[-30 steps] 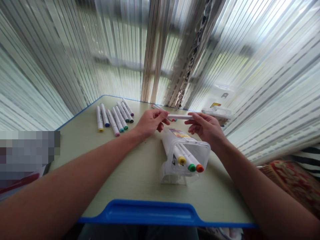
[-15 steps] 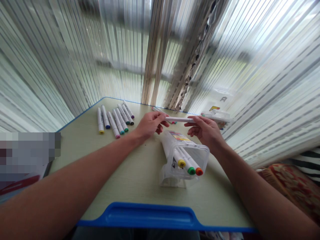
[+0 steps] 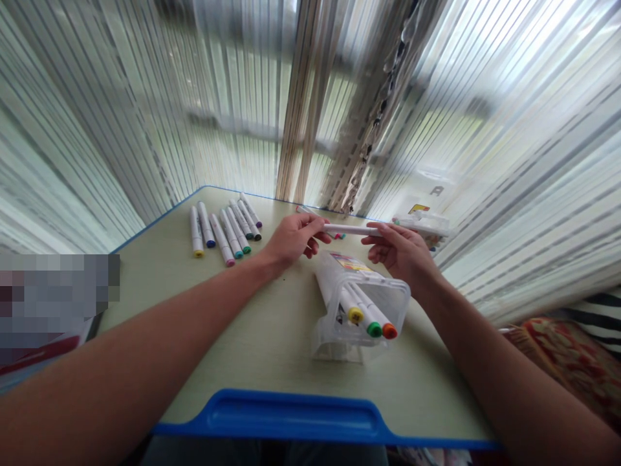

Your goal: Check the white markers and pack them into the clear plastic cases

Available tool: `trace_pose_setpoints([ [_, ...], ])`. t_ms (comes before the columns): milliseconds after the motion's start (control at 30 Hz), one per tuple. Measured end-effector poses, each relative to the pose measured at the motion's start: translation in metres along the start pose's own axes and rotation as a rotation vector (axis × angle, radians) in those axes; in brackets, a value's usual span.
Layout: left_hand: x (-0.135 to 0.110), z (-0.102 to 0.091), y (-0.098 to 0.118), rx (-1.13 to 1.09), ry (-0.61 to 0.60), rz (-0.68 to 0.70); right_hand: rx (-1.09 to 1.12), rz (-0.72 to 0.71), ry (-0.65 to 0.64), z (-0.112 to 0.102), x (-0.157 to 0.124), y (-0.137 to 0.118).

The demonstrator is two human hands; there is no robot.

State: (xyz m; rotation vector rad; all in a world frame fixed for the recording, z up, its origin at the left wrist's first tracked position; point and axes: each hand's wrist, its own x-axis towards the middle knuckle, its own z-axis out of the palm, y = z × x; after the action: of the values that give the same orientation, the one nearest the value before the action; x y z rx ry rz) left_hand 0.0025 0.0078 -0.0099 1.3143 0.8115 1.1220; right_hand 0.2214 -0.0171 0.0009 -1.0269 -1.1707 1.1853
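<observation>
White marker (image 3: pixel 349 229): your left hand (image 3: pixel 292 242) and right hand (image 3: pixel 402 255) pinch opposite ends; clear box (image 3: pixel 326 285) nearer you, then blue edge (image 3: pixel 291 414) of desk (image 3: pixel 262 343).

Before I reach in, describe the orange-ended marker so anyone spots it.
On the blue-edged table, find the nearer clear box, mouth facing you. There, the orange-ended marker sits rightmost, the only orange beside a green-ended marker and yellow-ended marker.

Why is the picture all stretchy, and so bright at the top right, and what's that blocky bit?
Head view: the curtain fans outward, probably wide-lens stretching; head view, top right: light behind it glares whitish; head view, left edge: a pixel mosaic hides what's there; head view, middle: the held marker lacks fine detail.
</observation>
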Motion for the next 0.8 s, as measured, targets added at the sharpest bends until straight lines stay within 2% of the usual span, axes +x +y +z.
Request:
trace_pose_setpoints([
  [233, 0.0007, -0.0005, 0.0004, -0.147, 0.021, -0.048, 0.072, 0.058, 0.016, 0.0011, 0.0003, -0.0037],
  [433, 0.0009, 0.0009, 0.0027, -0.081, 0.044, -0.045, 0.048, 0.033, 0.016, 0.0006, 0.0008, -0.0022],
  [800, 0.0000, -0.0015, -0.0020, 0.080, 0.002, 0.121, -0.084, -0.049, -0.009, -0.0018, 0.0005, 0.0042],
])
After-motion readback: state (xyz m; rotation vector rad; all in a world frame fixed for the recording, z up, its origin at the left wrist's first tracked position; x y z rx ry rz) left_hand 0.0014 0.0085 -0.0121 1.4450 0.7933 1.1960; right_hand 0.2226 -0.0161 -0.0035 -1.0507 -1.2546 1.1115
